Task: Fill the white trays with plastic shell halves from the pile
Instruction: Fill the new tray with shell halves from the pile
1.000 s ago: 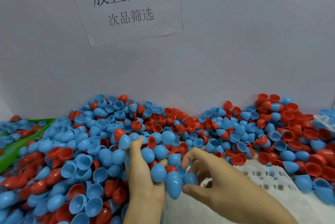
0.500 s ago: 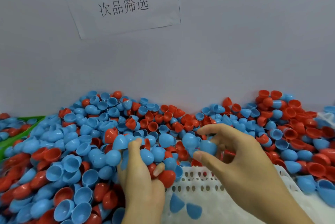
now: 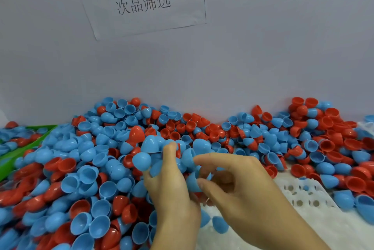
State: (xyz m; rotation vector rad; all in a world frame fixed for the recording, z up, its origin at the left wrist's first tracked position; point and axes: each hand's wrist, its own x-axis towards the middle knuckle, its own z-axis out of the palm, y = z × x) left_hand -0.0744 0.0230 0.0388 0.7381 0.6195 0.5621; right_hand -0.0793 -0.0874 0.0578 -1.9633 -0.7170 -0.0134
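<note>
White tray (image 3: 315, 217) lower right, perforated with round holes, mostly bare; two blue shell halves (image 3: 220, 223) lie dome-up on it near the hands, one small blue bit sits in a hole further right. Tray's far and right edges are buried under the pile (image 3: 81, 168) of blue and red shell halves, which spreads across the whole width against the grey wall (image 3: 263, 57). Green bin (image 3: 12, 154) at far left, also holding blue and red halves, mostly covered by the pile and cut by the frame edge.

Left hand (image 3: 172, 193) raised over the pile's edge, fingers curled round a cluster of blue halves (image 3: 150, 144), several stacked above the fingertips. Right hand (image 3: 238, 191) just beside it, thumb and forefinger pinching one blue half (image 3: 193, 183) at the bunch's lower side; other fingers curled loosely.

Paper sign (image 3: 145, 1) with Chinese characters taped on the wall, top cut off. Both hands block the tray's near-left corner and the pile behind them. Tabletop itself is not visible under shells and tray. How many halves the left hand holds is hard to make out, slight blur
</note>
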